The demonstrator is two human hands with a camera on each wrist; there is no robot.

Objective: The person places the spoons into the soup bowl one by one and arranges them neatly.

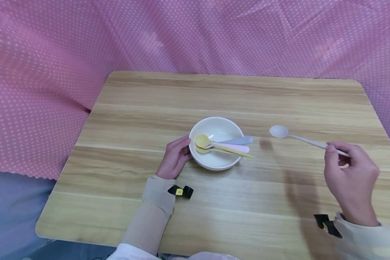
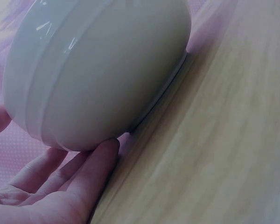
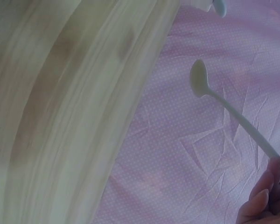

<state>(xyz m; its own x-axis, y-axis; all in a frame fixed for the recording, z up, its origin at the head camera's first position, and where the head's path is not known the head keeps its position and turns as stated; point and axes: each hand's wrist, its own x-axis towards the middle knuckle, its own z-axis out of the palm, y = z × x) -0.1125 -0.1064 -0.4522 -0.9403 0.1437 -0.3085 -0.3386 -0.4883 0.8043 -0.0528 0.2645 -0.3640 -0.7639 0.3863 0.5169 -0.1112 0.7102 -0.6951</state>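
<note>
A white bowl (image 1: 216,129) stands near the middle of the wooden table (image 1: 214,202). In it lie a yellow spoon (image 1: 203,141), a pink spoon (image 1: 238,147) and a light blue spoon (image 1: 238,140), handles pointing right. My left hand (image 1: 175,157) rests against the bowl's (image 2: 98,65) left side, fingertips (image 2: 100,158) touching its wall. My right hand (image 1: 351,178) pinches the handle of a white spoon (image 1: 278,131) and holds it above the table, right of the bowl, its head pointing left. The white spoon (image 3: 203,79) also shows in the right wrist view.
Pink dotted cloth (image 1: 195,36) hangs behind and around the table. Bare wood lies on all sides of the bowl. Black straps (image 1: 180,191) sit on both wrists over beige sleeves.
</note>
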